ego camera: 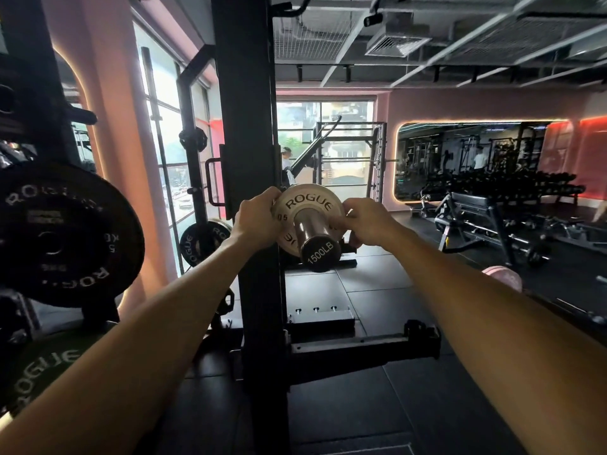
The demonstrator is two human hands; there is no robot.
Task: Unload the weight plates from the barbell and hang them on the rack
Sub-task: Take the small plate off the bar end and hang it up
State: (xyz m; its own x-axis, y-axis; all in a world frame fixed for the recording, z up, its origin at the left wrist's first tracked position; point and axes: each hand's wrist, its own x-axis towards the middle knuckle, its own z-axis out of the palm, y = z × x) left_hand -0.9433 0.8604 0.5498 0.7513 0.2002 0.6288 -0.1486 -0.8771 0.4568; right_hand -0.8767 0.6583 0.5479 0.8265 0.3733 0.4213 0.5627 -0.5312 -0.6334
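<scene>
A small pale ROGUE weight plate (307, 200) sits on the barbell sleeve (313, 238), whose end cap reads 1500LB and points toward me. My left hand (258, 218) grips the plate's left rim. My right hand (366, 223) grips its right rim, fingers curled round the edge. The plate's lower half is partly hidden by the sleeve and my hands. The black rack upright (244, 126) stands just left of the plate.
Black ROGUE plates (65, 238) hang on storage pegs at the left, with a greenish plate (42, 362) below them and another plate (203, 239) by the window. A rack base foot (361, 349) lies on the floor. A bench (473, 208) and dumbbell rack (512, 185) stand at right.
</scene>
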